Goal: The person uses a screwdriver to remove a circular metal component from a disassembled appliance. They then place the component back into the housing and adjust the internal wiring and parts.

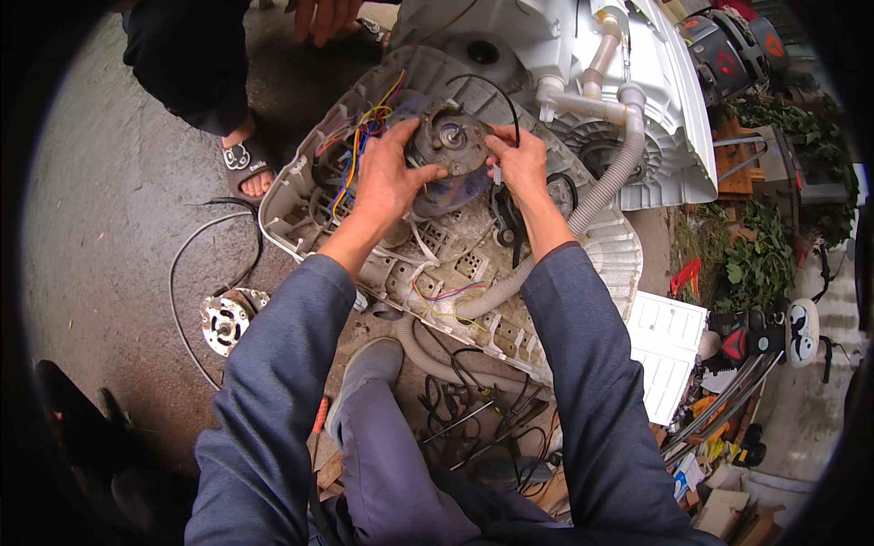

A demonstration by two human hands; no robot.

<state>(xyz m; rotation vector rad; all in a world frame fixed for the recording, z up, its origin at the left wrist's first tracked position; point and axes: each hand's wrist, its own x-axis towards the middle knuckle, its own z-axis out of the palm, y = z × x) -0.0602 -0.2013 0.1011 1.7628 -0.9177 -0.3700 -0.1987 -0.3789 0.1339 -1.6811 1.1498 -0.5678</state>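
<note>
I am working in an outdoor repair yard. Below my hands lies a gutted washing machine base (pixel 455 264) on wet concrete ground (pixel 118 227); loose tools (pixel 473 414) and potted plants (pixel 756 259) sit to my right.

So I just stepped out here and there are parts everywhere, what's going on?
A person has both hands on a round motor set in the underside of an overturned washing machine base. The left hand grips its near-left edge, the right hand its right edge. A grey corrugated hose runs alongside. Another motor lies on the concrete, and a second person's sandalled foot stands nearby.
</note>
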